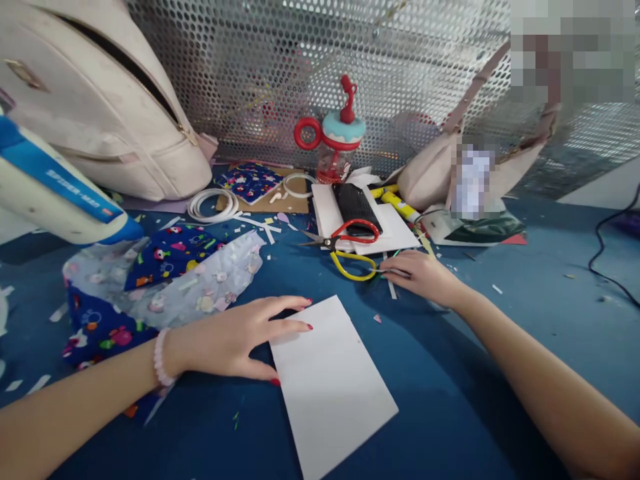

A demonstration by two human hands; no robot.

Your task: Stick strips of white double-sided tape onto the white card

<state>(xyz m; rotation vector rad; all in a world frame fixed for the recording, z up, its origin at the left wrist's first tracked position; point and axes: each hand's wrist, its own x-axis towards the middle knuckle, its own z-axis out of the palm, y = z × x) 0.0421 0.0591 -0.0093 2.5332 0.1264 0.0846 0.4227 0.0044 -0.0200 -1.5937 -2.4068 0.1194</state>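
Observation:
A white sheet of card [335, 393] lies flat on the blue table in front of me. My left hand [235, 337], with its fingers apart, rests at the card's upper left edge, fingertips touching it. Farther right, my right hand [423, 275] has its fingers closed around a slim grey metal tool [395, 271] whose exact kind is hard to make out. Just left of that hand are scissors [327, 243] with one red and one yellow handle, blades apart, leaning on white paper [400, 230] and a black phone-like object [357, 208].
Blue patterned wrapping [170, 257] is crumpled at left, near a blue-and-white bag [65, 180] and a pale backpack [105, 93]. A red-handled cup [340, 143], coiled white cable [213, 205], yellow glue stick [400, 205] and pale handbag [430, 167] stand or lie along the perforated metal wall.

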